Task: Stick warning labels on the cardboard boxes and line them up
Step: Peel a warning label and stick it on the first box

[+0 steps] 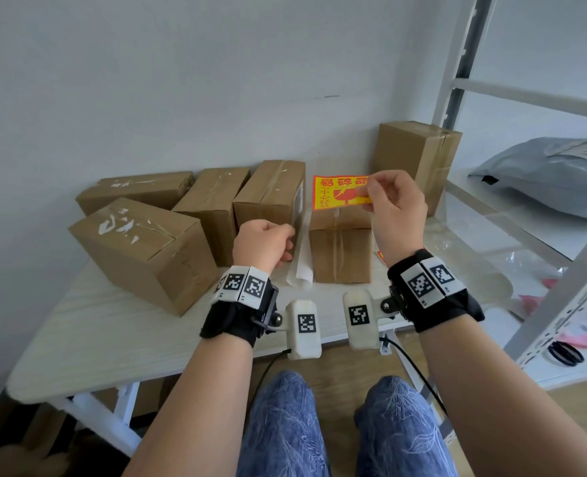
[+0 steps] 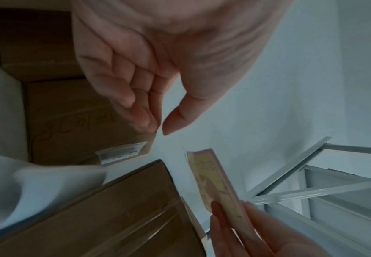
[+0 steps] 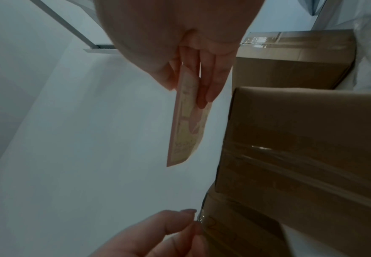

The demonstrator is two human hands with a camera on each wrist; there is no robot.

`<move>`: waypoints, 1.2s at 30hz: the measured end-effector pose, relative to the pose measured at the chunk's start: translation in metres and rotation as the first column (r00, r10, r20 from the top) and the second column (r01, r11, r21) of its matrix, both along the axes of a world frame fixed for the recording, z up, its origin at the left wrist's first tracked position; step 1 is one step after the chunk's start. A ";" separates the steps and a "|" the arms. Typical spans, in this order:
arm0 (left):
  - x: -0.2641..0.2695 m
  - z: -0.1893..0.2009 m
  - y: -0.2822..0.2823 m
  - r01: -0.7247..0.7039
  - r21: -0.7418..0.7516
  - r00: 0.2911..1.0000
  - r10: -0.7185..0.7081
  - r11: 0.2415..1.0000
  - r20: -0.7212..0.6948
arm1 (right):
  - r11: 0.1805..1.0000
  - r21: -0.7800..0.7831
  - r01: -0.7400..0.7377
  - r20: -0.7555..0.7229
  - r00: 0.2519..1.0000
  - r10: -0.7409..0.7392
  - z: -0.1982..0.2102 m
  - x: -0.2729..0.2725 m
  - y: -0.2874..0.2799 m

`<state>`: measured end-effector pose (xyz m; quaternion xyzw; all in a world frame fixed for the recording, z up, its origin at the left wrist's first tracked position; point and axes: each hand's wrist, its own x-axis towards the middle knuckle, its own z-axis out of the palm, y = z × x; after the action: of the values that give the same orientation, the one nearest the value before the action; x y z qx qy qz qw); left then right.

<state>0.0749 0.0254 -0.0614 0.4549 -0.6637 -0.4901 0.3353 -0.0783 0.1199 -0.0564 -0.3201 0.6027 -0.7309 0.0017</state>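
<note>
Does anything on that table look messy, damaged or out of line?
Yes. The nearest left box sits skewed to the others, with torn white label scraps on its top. A curled strip of white backing paper lies loose between two boxes. The tall box stands apart from the rest.

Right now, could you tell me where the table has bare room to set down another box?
The near-left table surface, in front of the closest box, is bare to the front edge. A narrower bare strip lies before the centre box. It is crowded along the wall, where the boxes sit side by side, and the backing paper fills the gap beside the left hand.
</note>
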 end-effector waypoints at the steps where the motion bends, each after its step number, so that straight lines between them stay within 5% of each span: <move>1: -0.001 0.000 0.000 0.002 -0.001 1.000 -0.002 1.000 -0.013 | 1.000 0.003 0.007 -0.008 1.000 -0.007 -0.002 -0.002 0.001; 6: -0.016 0.015 0.004 0.092 0.092 0.983 -0.076 0.991 -0.166 | 0.999 0.016 0.044 -0.051 0.998 -0.043 -0.004 -0.009 0.003; 13: -0.049 0.039 0.003 0.182 -0.049 0.971 -0.187 0.982 -0.147 | 0.999 -0.006 0.044 -0.079 0.996 -0.044 0.000 -0.021 -0.001; 23: -0.082 0.034 -0.023 0.067 -0.045 0.992 -0.071 0.997 -0.106 | 0.938 0.293 0.184 -0.374 0.925 -0.065 0.005 -0.052 -0.029; 36: -0.088 0.010 -0.037 0.026 -0.137 0.999 -0.023 0.990 0.026 | 0.935 0.282 0.216 -0.389 0.917 -0.094 -0.012 -0.055 -0.046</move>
<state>-0.0136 -0.0114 -0.0513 0.4285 -0.7054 -0.4418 0.3515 -0.1338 0.0735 -0.0680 -0.3977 0.7262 -0.5481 -0.1184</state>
